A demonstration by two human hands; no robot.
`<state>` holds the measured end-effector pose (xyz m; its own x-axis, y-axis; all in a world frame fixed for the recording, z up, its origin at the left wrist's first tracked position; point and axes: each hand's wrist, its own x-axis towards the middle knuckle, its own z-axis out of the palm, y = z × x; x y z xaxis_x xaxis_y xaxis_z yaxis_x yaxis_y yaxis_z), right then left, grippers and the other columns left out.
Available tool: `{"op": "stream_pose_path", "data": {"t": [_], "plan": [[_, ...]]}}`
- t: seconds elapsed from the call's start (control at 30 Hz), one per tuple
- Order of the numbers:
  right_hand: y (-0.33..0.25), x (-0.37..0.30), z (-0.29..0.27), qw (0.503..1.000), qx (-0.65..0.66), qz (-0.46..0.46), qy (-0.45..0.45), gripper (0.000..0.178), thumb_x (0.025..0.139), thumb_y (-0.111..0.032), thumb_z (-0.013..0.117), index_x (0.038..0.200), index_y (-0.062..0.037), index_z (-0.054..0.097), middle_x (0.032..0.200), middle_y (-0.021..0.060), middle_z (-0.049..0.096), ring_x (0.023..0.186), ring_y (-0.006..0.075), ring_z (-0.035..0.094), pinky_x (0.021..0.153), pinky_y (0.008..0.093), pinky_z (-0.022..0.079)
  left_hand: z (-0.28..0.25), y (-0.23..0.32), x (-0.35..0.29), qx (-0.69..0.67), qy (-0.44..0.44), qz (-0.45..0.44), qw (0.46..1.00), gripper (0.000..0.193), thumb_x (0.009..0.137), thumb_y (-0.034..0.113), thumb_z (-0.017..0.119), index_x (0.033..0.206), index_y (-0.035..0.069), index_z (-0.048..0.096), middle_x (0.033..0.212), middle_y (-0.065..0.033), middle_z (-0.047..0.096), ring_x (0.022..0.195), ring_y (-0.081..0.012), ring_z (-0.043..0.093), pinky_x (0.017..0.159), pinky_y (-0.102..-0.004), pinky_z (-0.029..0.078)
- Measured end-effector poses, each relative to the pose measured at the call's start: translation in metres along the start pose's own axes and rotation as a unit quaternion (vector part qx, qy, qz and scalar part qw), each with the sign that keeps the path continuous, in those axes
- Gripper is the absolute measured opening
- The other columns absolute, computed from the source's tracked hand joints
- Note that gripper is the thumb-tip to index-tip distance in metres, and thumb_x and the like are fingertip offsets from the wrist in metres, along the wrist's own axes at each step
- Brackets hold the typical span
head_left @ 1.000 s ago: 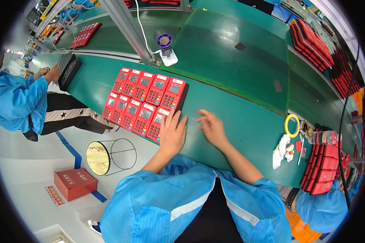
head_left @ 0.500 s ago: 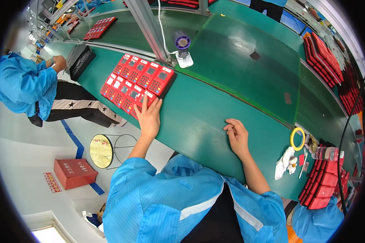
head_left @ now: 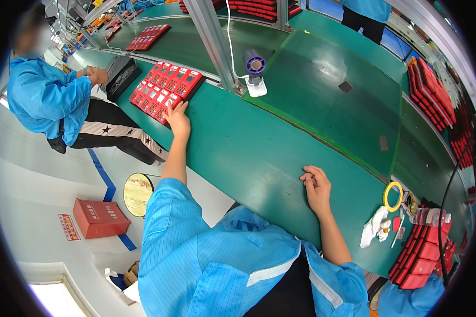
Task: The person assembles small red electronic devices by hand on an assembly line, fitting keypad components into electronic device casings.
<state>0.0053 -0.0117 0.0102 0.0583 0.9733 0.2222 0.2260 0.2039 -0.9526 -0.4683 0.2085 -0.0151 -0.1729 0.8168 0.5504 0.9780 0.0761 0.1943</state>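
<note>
My left hand [head_left: 178,120] reaches out with fingers extended against the near edge of a red tray [head_left: 198,84]. In rows in the tray lie several red handheld devices [head_left: 157,96] with small screens and keypads. The tray sits flat on the green workbench [head_left: 232,132], close to a long black tray [head_left: 122,76]. My right hand [head_left: 317,189] rests on the bench well to the right of the tray, its fingers loosely bent and a little apart, with nothing visible in them.
A small purple-and-grey fan [head_left: 255,64] on a white base stands by a metal post [head_left: 211,42]. At right are yellow tape [head_left: 392,196], a white cloth [head_left: 374,227] and stacked red trays [head_left: 420,253]. A co-worker in blue [head_left: 47,105] stands at left.
My left hand has moved the red tray away along the bench to the left, up beside the black tray. My right hand stays at about the same place. The whole view has shifted slightly.
</note>
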Motion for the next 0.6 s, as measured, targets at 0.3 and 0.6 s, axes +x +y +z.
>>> {"op": "stream_pose_path", "data": {"t": [0.3,0.6], "plan": [[0.005,0.012,-0.002,0.987,0.126,-0.006,0.103,0.037,0.102,-0.013,0.052,0.136,0.0008,0.053,0.135,0.0154,0.056,0.117,0.0209,0.059,0.090,0.0307,0.050,-0.066,0.314,-0.164,-0.538,-0.118,0.283,0.785,0.059,0.084,0.019,0.071,0.140,0.010,0.055,0.152,-0.0209,0.039,0.140,-0.0424,0.036,0.115,-0.0550,0.030],[0.069,0.031,-0.062,0.944,0.205,-0.138,0.220,0.060,0.107,-0.037,0.037,0.156,-0.0039,0.026,0.158,0.0168,0.033,0.142,0.0340,0.037,0.114,0.0451,0.032,-0.066,0.456,-0.204,-0.740,-0.178,0.193,0.619,0.066,0.090,0.021,0.060,0.150,0.005,0.040,0.161,-0.0229,0.025,0.150,-0.0404,0.021,0.121,-0.0513,0.016]]}}
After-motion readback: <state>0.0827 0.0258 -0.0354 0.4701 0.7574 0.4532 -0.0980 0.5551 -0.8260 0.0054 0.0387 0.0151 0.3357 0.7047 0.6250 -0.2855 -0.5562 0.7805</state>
